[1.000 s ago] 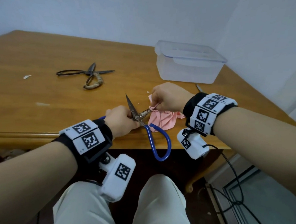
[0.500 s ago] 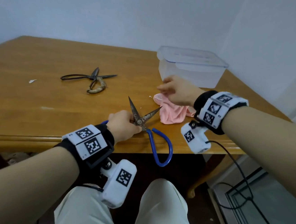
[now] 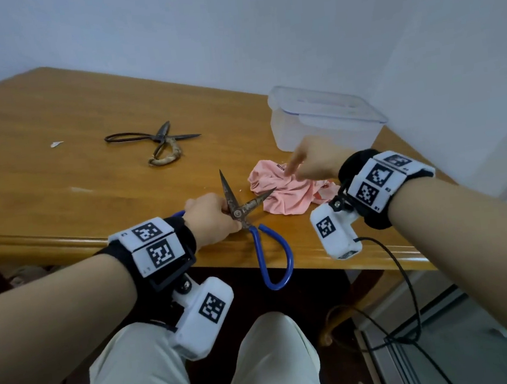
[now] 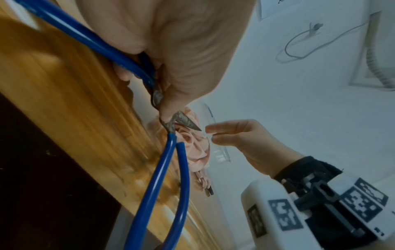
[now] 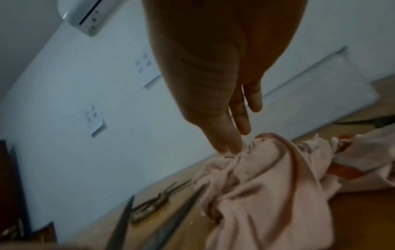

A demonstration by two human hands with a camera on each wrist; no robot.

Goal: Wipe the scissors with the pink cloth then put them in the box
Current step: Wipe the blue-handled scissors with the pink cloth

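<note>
The blue-handled scissors (image 3: 249, 210) have rusty blades spread wide apart, and one blue loop (image 3: 273, 258) hangs past the table's front edge. My left hand (image 3: 233, 221) grips them at the pivot, as the left wrist view shows (image 4: 162, 108). The crumpled pink cloth (image 3: 286, 194) lies on the table just right of the blades. My right hand (image 3: 290, 166) hovers over the cloth with straight fingers (image 5: 241, 118), holding nothing. The clear plastic box (image 3: 325, 120) stands behind the cloth near the wall.
A second pair of old black scissors (image 3: 157, 142), one handle wrapped in cord, lies open farther back on the wooden table (image 3: 59, 185). A small white scrap (image 3: 55, 144) lies at the left. A cable hangs from my right wrist camera.
My right hand pulled the pink cloth off the right blade, laid it on the table and let go; it now hovers with straight fingers. The left hand still holds the scissors.
</note>
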